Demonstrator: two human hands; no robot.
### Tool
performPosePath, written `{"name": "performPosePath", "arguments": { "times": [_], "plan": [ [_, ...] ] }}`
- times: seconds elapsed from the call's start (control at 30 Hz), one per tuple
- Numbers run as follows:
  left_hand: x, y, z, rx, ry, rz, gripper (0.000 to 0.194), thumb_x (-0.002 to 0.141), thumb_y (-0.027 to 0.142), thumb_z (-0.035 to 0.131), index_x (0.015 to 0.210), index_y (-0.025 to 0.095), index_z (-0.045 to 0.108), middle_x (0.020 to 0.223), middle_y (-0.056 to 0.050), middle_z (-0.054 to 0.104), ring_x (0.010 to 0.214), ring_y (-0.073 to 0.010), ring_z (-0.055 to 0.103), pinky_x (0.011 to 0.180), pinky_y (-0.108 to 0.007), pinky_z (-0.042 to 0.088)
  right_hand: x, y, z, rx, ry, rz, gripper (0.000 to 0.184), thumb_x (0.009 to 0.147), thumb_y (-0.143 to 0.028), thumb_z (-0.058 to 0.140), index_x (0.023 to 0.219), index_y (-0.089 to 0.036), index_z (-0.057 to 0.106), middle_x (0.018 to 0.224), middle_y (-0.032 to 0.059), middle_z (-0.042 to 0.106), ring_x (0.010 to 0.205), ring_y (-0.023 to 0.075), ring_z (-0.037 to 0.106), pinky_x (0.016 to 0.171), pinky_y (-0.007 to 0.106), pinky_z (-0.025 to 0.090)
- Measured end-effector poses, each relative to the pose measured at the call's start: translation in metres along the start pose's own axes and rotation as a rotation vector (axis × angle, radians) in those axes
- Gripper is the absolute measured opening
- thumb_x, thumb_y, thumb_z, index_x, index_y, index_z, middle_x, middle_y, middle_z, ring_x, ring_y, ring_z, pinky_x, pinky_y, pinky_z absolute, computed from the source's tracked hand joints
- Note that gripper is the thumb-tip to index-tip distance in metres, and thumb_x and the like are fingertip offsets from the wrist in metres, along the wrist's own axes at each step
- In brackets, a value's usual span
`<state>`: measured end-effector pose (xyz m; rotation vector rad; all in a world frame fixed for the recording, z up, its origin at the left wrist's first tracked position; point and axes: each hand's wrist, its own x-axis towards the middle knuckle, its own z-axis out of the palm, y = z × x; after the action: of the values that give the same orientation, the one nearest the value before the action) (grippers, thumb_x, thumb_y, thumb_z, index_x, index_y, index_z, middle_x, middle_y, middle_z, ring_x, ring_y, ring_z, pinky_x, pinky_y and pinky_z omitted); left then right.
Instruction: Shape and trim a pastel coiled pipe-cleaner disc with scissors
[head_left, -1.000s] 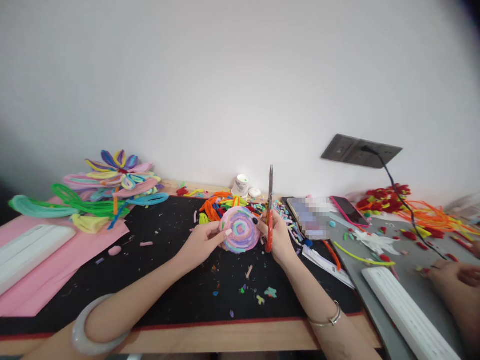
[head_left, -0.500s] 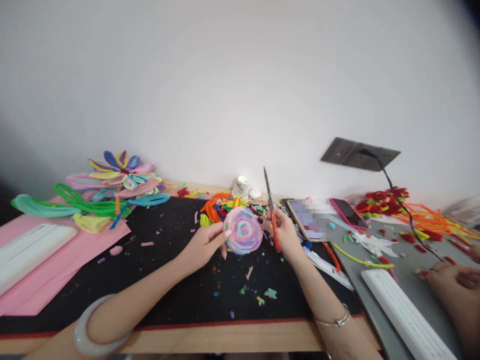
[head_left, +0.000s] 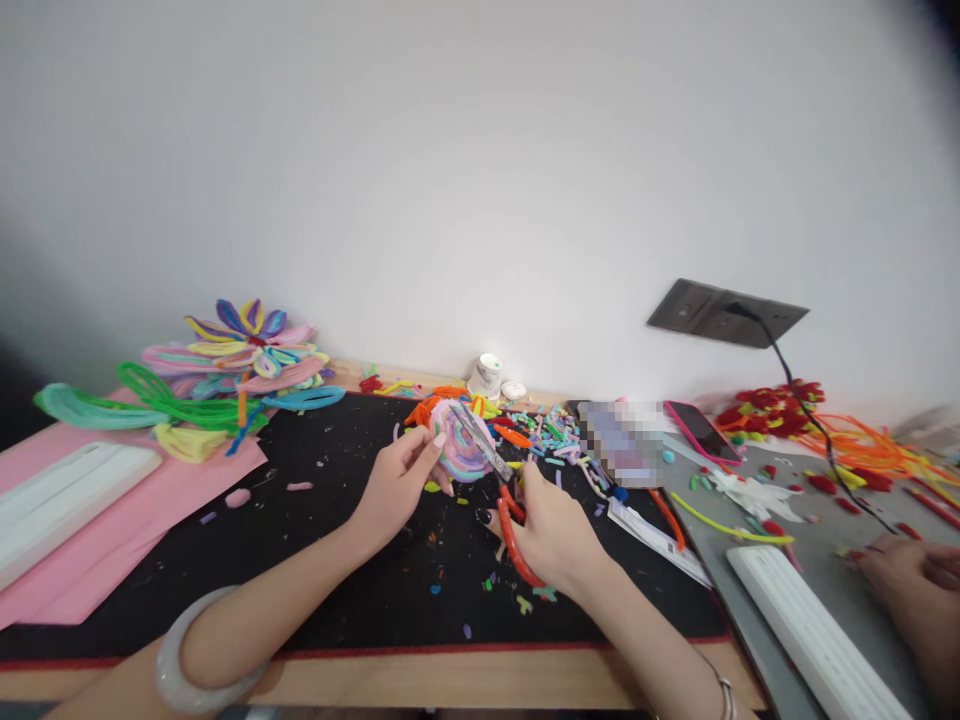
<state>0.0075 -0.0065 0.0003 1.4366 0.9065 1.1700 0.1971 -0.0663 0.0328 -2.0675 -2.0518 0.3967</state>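
Observation:
A round pastel coil [head_left: 459,455], pink, purple and mint in rings, is pinched at its left edge by my left hand [head_left: 403,490]. My right hand [head_left: 555,525] grips red-handled scissors [head_left: 517,545]. Their metal blades point up and left and lie across the face of the coil, hiding part of it. Whether the blades touch the coil I cannot tell. Behind the coil is a heap of orange and yellow fuzzy stems [head_left: 435,402]. Small coloured clippings [head_left: 551,435] are scattered to its right.
A colourful fuzzy-stem flower [head_left: 255,350] and a white box [head_left: 75,500] rest on pink sheets [head_left: 187,500] at left. Right are a pixelated phone [head_left: 622,445], a pink-edged phone [head_left: 701,432], a white bar [head_left: 810,620] and another person's hand [head_left: 911,575]. A small cup [head_left: 489,375] stands by the wall.
My right hand has turned the scissors from upright beside the coil to slanting across it, its fingers now at the handles. The coil has shifted slightly left and tilted.

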Motion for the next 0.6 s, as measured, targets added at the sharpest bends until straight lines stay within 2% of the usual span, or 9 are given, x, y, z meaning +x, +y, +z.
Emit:
{"name": "performPosePath", "arguments": {
  "times": [0.2, 0.37, 0.6],
  "plan": [
    [0.000, -0.004, 0.003, -0.065, 0.024, -0.030, 0.029, 0.090, 0.044, 0.049, 0.073, 0.020, 0.049, 0.059, 0.003, 0.061, 0.049, -0.0145, 0.059, 0.056, -0.028, 0.049, -0.008, -0.007, 0.011, -0.115, 0.014, -0.049, 0.029, 0.086, -0.046, 0.052, 0.091, -0.019, 0.044, 0.078, 0.0044, 0.063, 0.068, 0.0225, 0.064, 0.052, 0.026, 0.025],
    [0.001, -0.009, 0.004, -0.161, -0.006, -0.053, 0.024, 0.089, 0.042, 0.051, 0.080, 0.019, 0.051, 0.068, 0.000, 0.067, 0.055, -0.0149, 0.063, 0.063, -0.031, 0.053, -0.009, -0.012, 0.014, -0.198, 0.022, -0.032, 0.030, 0.087, -0.046, 0.050, 0.094, -0.018, 0.046, 0.076, 0.0055, 0.065, 0.068, 0.0253, 0.066, 0.050, 0.027, 0.024],
    [0.000, -0.005, 0.006, -0.212, -0.030, -0.048, 0.026, 0.087, 0.043, 0.055, 0.084, 0.017, 0.053, 0.071, -0.002, 0.069, 0.058, -0.0141, 0.064, 0.066, -0.029, 0.054, -0.009, -0.013, 0.013, -0.297, 0.026, -0.048, 0.028, 0.089, -0.043, 0.048, 0.095, -0.016, 0.048, 0.078, 0.0079, 0.066, 0.070, 0.0261, 0.067, 0.050, 0.027, 0.029]
  ]
}}
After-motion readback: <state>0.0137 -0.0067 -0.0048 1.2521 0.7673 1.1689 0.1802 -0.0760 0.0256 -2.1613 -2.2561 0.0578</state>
